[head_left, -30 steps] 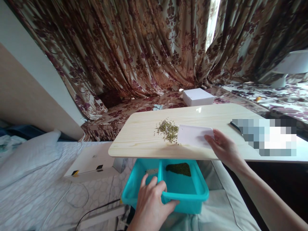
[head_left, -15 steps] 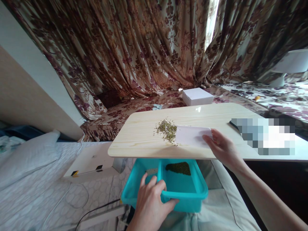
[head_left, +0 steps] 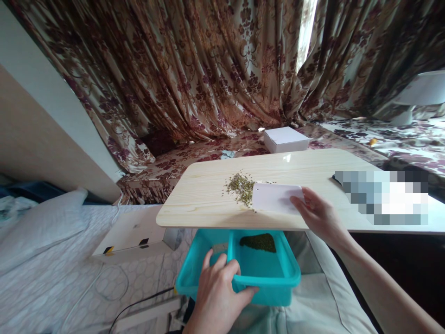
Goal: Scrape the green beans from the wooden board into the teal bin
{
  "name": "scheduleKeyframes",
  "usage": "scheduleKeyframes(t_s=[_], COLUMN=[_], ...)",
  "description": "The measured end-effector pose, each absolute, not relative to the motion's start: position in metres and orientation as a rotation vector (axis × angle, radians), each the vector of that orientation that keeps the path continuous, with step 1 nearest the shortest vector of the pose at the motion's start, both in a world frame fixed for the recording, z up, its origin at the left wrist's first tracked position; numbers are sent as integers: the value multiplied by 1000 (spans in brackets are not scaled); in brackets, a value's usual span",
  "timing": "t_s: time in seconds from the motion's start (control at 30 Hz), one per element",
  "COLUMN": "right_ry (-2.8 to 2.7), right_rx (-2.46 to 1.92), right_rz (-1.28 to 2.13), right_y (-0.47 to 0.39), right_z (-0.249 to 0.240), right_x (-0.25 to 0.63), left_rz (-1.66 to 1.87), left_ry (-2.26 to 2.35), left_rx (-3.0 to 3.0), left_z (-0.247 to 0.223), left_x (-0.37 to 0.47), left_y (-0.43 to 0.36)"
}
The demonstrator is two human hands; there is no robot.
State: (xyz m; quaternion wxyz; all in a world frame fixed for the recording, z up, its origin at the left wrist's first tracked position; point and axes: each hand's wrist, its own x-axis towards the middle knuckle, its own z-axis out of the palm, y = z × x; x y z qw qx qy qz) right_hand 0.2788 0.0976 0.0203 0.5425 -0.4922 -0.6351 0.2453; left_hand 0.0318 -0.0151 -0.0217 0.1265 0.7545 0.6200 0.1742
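My right hand (head_left: pixel 320 211) pinches the right end of a thin white plastic scraper (head_left: pixel 274 197), which lies almost flat on the wooden tabletop (head_left: pixel 198 190). Its left edge touches a loose pile of small green beans (head_left: pixel 240 186), and a few beans show past its far edge. My left hand (head_left: pixel 219 287) is closed over the near rim of a teal divided bin (head_left: pixel 264 280), thumb outside. The bin sits just below the table's front edge. A heap of dark green beans (head_left: pixel 259 242) lies in its right compartment; pale grains (head_left: pixel 219 248) are partly visible in the left one.
A blurred-out object (head_left: pixel 385 197) rests on the table's right side. Behind the table stands a white box (head_left: pixel 287 138) in front of patterned curtains (head_left: pixel 208 69). A white carton (head_left: pixel 132 232) and cables are on the bed at left. A lamp (head_left: pixel 420 90) stands far right.
The scraper in my right hand has slid slightly left against the bean pile, and a few more beans show past its far edge. My left hand stays on the bin.
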Motion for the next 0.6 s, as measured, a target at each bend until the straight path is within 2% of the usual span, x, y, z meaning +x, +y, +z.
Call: scheduleKeyframes(t_s=[0.6], right_ry=[-1546], right_rx=[-1154], right_rz=[520], right_y=[109], right_z=[15], right_x=[270], left_rz=[545], left_ry=[1796], left_rx=[2224], left_z=[-24], left_x=[30], left_y=[-15])
